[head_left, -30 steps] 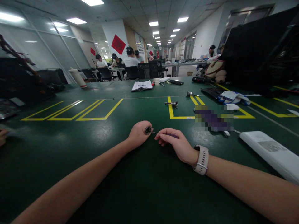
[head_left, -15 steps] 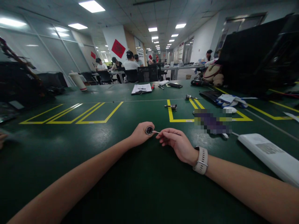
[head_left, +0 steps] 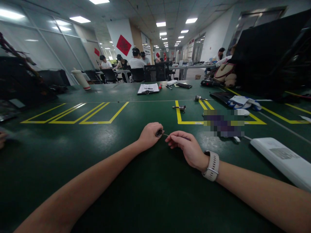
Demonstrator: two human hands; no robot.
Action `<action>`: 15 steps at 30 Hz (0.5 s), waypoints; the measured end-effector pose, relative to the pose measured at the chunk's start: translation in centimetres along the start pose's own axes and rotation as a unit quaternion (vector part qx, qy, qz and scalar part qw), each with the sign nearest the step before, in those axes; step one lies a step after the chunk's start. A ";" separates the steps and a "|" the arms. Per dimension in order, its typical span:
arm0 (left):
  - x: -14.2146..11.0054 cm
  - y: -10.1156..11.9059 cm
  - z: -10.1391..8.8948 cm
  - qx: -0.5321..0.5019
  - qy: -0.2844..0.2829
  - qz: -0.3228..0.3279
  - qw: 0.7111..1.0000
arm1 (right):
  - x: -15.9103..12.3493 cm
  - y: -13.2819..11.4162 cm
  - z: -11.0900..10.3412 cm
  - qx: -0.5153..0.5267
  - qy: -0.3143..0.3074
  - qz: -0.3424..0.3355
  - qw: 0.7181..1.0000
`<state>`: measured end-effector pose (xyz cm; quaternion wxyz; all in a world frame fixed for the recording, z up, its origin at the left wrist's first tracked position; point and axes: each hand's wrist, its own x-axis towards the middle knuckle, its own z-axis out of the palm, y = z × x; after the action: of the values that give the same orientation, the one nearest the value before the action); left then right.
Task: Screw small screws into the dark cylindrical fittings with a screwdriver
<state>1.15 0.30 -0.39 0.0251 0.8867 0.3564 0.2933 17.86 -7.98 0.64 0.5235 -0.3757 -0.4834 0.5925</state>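
My left hand point(head_left: 150, 136) is wrapped round a small round metal part point(head_left: 159, 132) whose dark, hollow end faces me. My right hand point(head_left: 184, 145), with a pale watch strap at the wrist, pinches a thin tool with a slender metal shaft point(head_left: 166, 135). The shaft's tip reaches the side of the round part; whether it enters a hole there I cannot tell. Most of the tool's handle is hidden by my fingers. Beyond my hands lies a metal piece with a cup-shaped end and a shaft point(head_left: 179, 107), and a similar metal piece point(head_left: 199, 98) lies farther back.
The green table point(head_left: 109, 200) carries yellow tape outlines point(head_left: 94, 123). On the right are a white power-strip-like box point(head_left: 279, 155), a blurred-out object point(head_left: 222, 124) and gloves point(head_left: 244, 103). A clipboard point(head_left: 148, 88) and phone point(head_left: 184, 85) lie at the back. Several people sit behind.
The view has shifted slightly. The round part in my left hand has turned a little, its hollow end now more angled. The thin tool stays against it in my right hand.
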 end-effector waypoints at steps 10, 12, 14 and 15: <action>0.0 0.2 -0.2 -0.139 0.000 -0.016 0.990 | 0.4 0.2 -0.8 0.094 -0.025 0.025 0.995; 0.0 0.3 -0.1 -0.138 -0.004 -0.025 0.990 | 0.3 0.2 -0.7 0.087 -0.026 0.016 0.996; 0.0 0.2 -0.1 -0.121 -0.003 -0.033 0.992 | 0.2 0.2 -0.5 0.076 -0.015 0.009 0.997; 0.0 0.2 -0.1 -0.110 -0.001 -0.036 0.993 | 0.1 0.2 -0.4 0.069 -0.008 0.007 0.998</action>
<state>1.28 0.14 -0.27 0.1330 0.8655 0.3537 0.3288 18.16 -7.79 0.40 0.5401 -0.3374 -0.4432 0.6309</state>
